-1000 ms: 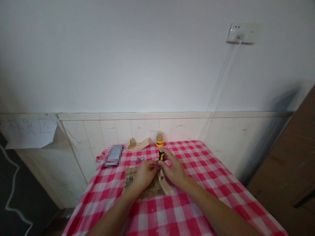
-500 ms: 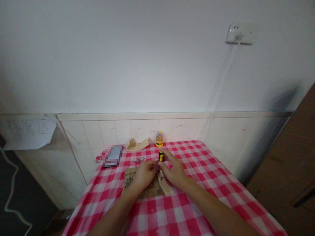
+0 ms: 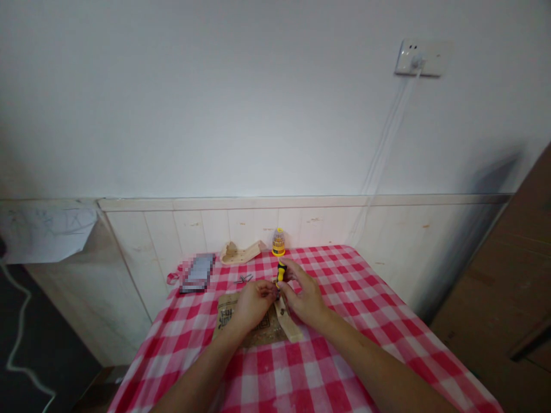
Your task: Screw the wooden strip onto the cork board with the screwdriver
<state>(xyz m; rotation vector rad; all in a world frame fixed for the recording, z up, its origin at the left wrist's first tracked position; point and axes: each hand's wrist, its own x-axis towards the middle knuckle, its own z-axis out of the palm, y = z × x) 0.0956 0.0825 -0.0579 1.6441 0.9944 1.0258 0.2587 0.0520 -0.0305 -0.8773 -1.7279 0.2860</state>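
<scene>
My right hand (image 3: 307, 295) is closed on a yellow-and-black screwdriver (image 3: 282, 272), held upright with its tip down over a pale wooden piece (image 3: 289, 326). Close beside the screwdriver's lower end, my left hand (image 3: 256, 304) has its fingers pinched together; what they hold is too small and hidden to make out. The wooden piece lies at a slant, with a dark spot on its top face. Beneath my left hand and the wood is a brown printed paper bag (image 3: 226, 312), partly covered.
Several small metal pieces (image 3: 243, 279) lie beyond my left hand. A curved wooden part (image 3: 243, 254) and a yellow-based bit case (image 3: 279, 244) stand near the wall. A phone-like slab (image 3: 198, 274), blurred out, lies at left on the checked tablecloth (image 3: 344, 355).
My right hand's fingers have shifted slightly around the screwdriver, and more of its handle shows. My left hand stays in nearly the same place.
</scene>
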